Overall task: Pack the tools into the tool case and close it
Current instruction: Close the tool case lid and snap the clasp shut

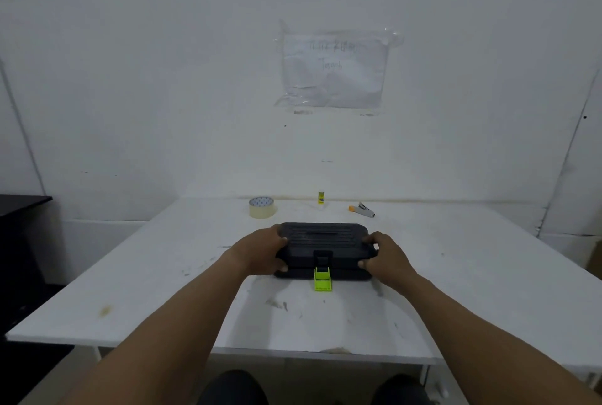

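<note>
I hold the black tool case [322, 249] in the middle of the table [456, 274], my left hand [264, 253] and right hand [382, 256] gripping its sides to steady it, because the green latch [322, 279] hangs open.

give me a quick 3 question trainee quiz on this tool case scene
1. True or false: the green latch on the black tool case is fastened shut.
2. Which stands nearest the wall? A tape roll B glue stick C stapler
3. Fill in: the left hand and right hand grip the case at its two ____.

Key
1. False: it hangs open, flat on the white table.
2. B
3. ends
</note>
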